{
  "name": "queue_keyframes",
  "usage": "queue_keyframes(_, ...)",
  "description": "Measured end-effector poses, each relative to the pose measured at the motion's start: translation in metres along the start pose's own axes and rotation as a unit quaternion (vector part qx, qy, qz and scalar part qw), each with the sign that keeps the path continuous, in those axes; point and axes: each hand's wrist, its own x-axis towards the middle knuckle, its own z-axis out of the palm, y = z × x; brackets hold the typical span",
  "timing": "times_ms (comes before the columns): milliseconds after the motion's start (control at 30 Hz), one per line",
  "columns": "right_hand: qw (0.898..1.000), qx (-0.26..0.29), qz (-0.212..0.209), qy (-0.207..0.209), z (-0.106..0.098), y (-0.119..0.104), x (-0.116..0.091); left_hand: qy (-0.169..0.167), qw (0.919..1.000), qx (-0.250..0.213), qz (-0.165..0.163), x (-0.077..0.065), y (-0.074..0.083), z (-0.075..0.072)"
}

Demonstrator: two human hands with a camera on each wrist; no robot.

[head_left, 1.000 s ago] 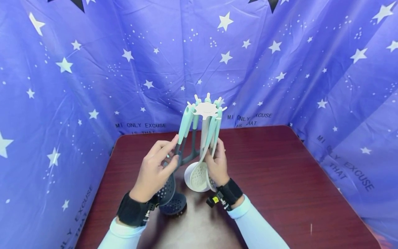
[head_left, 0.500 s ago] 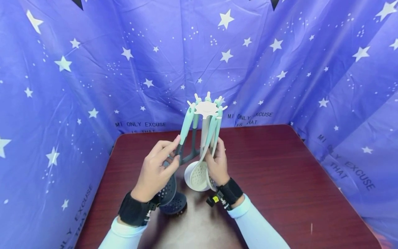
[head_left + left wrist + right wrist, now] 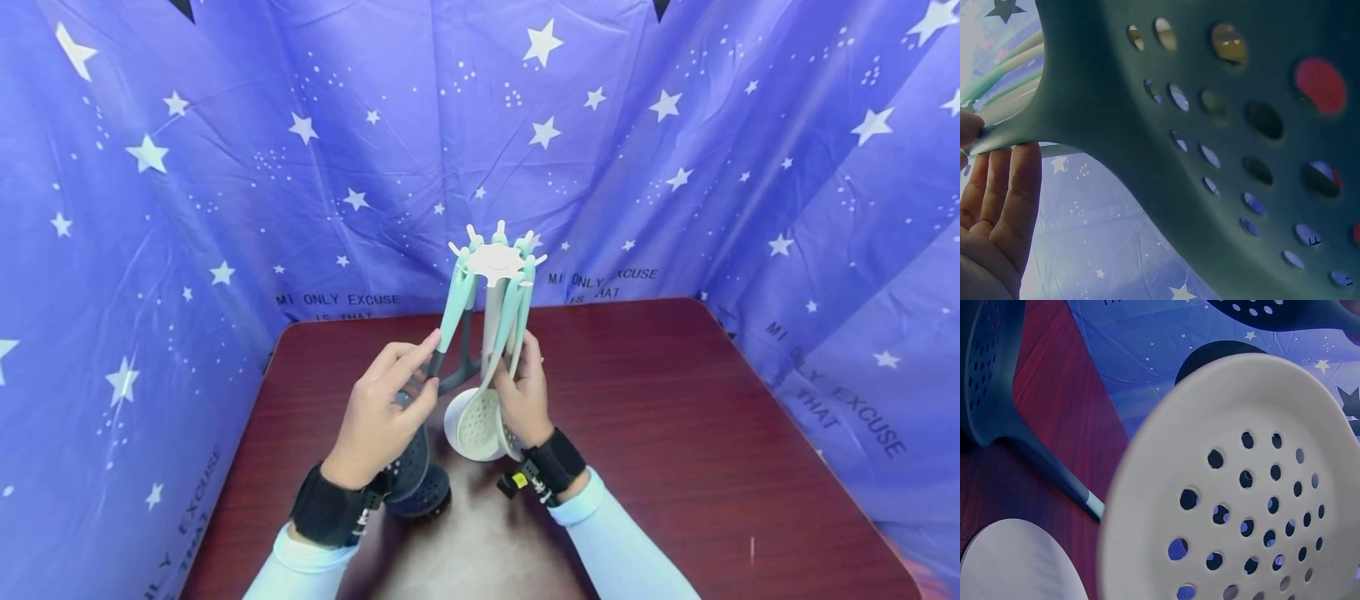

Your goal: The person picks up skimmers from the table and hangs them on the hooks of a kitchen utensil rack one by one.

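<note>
In the head view my left hand [image 3: 382, 408] pinches the neck of a dark skimmer [image 3: 407, 458] with a mint handle. The handle's top end overlaps an arm of the white utensil stand [image 3: 495, 262]. The left wrist view shows thumb and fingers at the neck, beside the large perforated bowl [image 3: 1104, 106]. My right hand [image 3: 525, 400] grips the stand's post among the pale utensils, part of its fingers hidden behind them. A pale skimmer [image 3: 477, 423] hangs at the stand's front. It fills most of the right wrist view, its perforated bowl [image 3: 1222, 394] close to the camera.
On the table [image 3: 675, 433], near my left wrist, lies a second dark slotted utensil [image 3: 431, 492]. The stand's white round base [image 3: 1022, 562] shows in the right wrist view. More mint handles hang around the stand. A blue star-patterned curtain [image 3: 420, 167] encloses the table's far sides.
My left hand has moved slightly right, bringing the dark skimmer's mint handle closer in under the stand's arms. My right hand keeps its grip in the same place.
</note>
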Motion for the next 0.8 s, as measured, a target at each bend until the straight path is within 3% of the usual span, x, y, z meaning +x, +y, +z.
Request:
queue_keyframes(233,1.0,-0.007,-0.005,-0.004,0.0,-0.0004,-0.0007,0.006,0.9999,-0.011,-0.008,-0.0028,-0.0005,0.0017)
queue_keyframes(633,1.0,-0.005,-0.017,-0.009,0.0007,0.0006,-0.0005,-0.009,0.9987,-0.005,-0.049,-0.0077,-0.0005,-0.0005)
queue_keyframes(800,1.0,-0.008,-0.017,-0.004,0.0002,0.0011,-0.0006,0.007,0.9983,0.003,-0.058,-0.0064,-0.0074,-0.0059)
